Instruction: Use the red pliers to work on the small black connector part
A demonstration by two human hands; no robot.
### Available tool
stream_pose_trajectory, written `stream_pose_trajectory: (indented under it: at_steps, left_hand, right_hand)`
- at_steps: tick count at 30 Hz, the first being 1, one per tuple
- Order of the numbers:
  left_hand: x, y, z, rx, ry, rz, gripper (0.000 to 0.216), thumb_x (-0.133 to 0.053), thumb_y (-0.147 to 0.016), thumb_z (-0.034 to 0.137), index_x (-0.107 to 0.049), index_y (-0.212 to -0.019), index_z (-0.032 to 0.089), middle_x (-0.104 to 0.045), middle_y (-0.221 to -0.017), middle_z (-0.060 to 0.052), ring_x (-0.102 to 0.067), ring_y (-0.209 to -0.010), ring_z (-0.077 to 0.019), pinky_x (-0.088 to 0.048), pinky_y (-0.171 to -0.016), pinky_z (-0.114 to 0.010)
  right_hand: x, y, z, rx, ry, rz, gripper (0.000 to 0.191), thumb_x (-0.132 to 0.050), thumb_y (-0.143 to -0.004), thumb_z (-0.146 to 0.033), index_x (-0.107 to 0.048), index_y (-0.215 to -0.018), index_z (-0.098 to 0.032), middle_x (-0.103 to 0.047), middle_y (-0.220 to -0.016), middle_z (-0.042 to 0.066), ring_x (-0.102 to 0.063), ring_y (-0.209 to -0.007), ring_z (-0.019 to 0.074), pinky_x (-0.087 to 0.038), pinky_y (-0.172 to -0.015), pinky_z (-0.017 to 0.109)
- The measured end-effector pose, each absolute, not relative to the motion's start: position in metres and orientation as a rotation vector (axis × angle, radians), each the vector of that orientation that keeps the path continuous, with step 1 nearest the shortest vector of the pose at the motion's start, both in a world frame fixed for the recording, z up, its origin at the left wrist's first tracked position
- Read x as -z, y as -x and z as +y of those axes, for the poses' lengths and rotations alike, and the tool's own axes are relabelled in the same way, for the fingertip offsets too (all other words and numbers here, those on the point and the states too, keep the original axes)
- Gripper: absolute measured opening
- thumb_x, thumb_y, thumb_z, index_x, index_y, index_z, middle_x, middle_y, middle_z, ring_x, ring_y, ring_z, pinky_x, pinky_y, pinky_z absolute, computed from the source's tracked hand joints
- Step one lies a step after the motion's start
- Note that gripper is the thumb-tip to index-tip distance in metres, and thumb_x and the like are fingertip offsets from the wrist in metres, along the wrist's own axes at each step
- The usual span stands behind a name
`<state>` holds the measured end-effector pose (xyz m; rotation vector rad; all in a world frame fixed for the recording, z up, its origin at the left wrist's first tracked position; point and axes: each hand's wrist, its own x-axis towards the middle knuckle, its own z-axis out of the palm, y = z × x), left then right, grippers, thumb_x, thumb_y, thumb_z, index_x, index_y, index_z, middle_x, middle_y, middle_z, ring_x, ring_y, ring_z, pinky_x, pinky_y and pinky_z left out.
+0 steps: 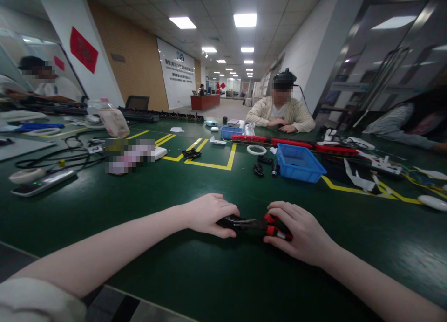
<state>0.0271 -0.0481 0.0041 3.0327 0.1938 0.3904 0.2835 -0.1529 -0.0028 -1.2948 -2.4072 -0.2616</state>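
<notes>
Just above the green table, my left hand is closed around a small black part, most of it hidden by the fingers; its exact kind I cannot make out. My right hand grips the red and black handles of a pair of needle-nose pliers. Their long metal jaws point left and reach the black part between my left thumb and fingers. Whether the jaws bite on it cannot be seen clearly.
Beyond my hands stands a blue bin, with small black parts beside it. A tape roll and red strips lie farther back. Cables and a bottle are at left. A person sits opposite.
</notes>
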Motion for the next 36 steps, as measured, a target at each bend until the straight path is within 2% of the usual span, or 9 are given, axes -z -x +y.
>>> stream_pose_trajectory:
  at_steps: [15, 22, 28, 36]
  left_hand:
    - [0.0015, -0.0249, -0.0428, -0.392, -2.981, 0.147, 0.027, -0.059, -0.082, 0.041, -0.047, -0.093, 0.019, -0.061, -0.075, 0.002, -0.058, -0.066, -0.014, -0.042, -0.069, -0.027]
    - [0.0024, -0.0251, -0.0428, -0.368, -2.98, 0.161, 0.03, -0.059, -0.082, 0.044, -0.047, -0.093, 0.019, -0.062, -0.072, 0.002, -0.058, -0.064, -0.0147, -0.041, -0.07, -0.028]
    - [-0.0009, -0.0261, -0.0437, -0.306, -2.994, 0.193, 0.043, -0.065, -0.077, 0.055, -0.046, -0.093, 0.019, -0.063, -0.073, 0.002, -0.06, -0.065, -0.0155, -0.041, -0.068, -0.028]
    - [-0.0017, -0.028, -0.0453, -0.306, -3.075, 0.206, 0.037, -0.059, -0.082, 0.053, -0.049, -0.089, 0.018, -0.062, -0.07, 0.0, -0.058, -0.063, -0.0165, -0.041, -0.066, -0.028]
  right_hand:
    - [0.0035, -0.2845, -0.1526, 0.314, 1.236, -2.395, 0.037, -0.058, -0.082, -0.048, -0.055, -0.103, -0.018, -0.063, -0.107, 0.011, -0.062, -0.085, 0.0195, -0.051, -0.071, 0.033]
    - [0.0042, -0.284, -0.1526, 0.359, 1.217, -2.402, 0.038, -0.057, -0.082, -0.048, -0.055, -0.104, -0.017, -0.063, -0.105, 0.011, -0.061, -0.084, 0.0191, -0.051, -0.07, 0.033]
    - [0.0038, -0.2834, -0.1536, 0.364, 1.222, -2.409, 0.038, -0.059, -0.081, -0.048, -0.056, -0.103, -0.016, -0.063, -0.104, 0.011, -0.061, -0.082, 0.0182, -0.051, -0.069, 0.032]
    - [0.0049, -0.2843, -0.1527, 0.394, 1.239, -2.405, 0.039, -0.059, -0.081, -0.047, -0.056, -0.104, -0.016, -0.063, -0.105, 0.011, -0.061, -0.084, 0.0194, -0.051, -0.07, 0.033]
